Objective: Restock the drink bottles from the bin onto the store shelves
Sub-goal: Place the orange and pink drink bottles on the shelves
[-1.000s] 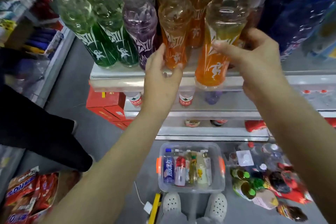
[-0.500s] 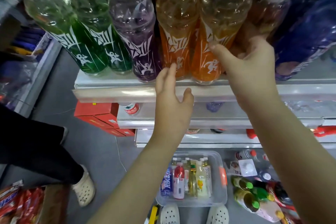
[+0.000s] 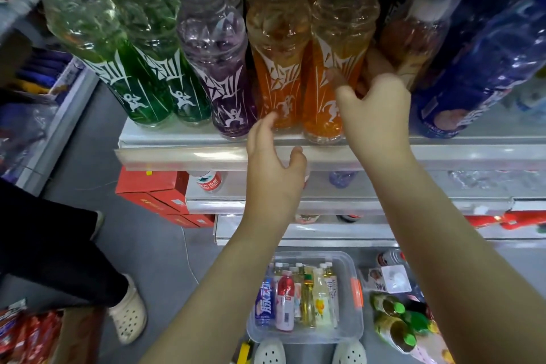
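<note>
The step in hand looks like seating a bottle in the front row of the top shelf (image 3: 177, 154). The right hand (image 3: 375, 118) grips the orange bottle (image 3: 322, 103) low on its label, thumb across the front and fingers curled behind it. The bottle stands upright at the shelf's edge, touching the neighbouring orange bottle (image 3: 277, 77) on its left. The left hand (image 3: 273, 168) is spread and relaxed, holding nothing, its fingertips at the foot of that neighbour (whether they touch it I cannot tell). Left of the orange pair stand a purple bottle (image 3: 227, 89) and green bottles (image 3: 139, 89).

The bin (image 3: 310, 337) sits on the floor below, just ahead of the person's shoes (image 3: 270, 352). Several drink bottles (image 3: 285, 298) stand in it, so much of the restocking seems undone. Next, I judge, the right hand must let go without rocking the tall bottle. Then a hand goes down to the bin for another, to be matched to a row with room.
</note>
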`<action>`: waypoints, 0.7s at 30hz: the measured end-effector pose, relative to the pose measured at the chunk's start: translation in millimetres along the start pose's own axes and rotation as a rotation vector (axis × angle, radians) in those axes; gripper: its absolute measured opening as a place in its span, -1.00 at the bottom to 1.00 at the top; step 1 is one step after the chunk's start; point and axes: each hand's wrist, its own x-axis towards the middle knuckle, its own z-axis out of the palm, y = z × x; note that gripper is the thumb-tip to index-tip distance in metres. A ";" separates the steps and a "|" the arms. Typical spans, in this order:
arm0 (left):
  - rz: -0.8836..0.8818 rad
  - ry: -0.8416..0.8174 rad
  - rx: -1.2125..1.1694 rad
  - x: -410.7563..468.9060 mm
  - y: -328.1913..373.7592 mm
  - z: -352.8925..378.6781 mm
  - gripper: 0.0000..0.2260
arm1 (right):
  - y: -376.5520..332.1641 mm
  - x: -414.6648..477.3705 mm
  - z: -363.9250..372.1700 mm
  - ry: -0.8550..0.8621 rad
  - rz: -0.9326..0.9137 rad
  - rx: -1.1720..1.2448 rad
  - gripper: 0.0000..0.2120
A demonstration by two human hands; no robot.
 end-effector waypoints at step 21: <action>0.031 -0.058 0.134 4.1 -4.7 2.1 -0.44 | 14.6 -9.8 20.4 0.093 0.065 0.142 -0.51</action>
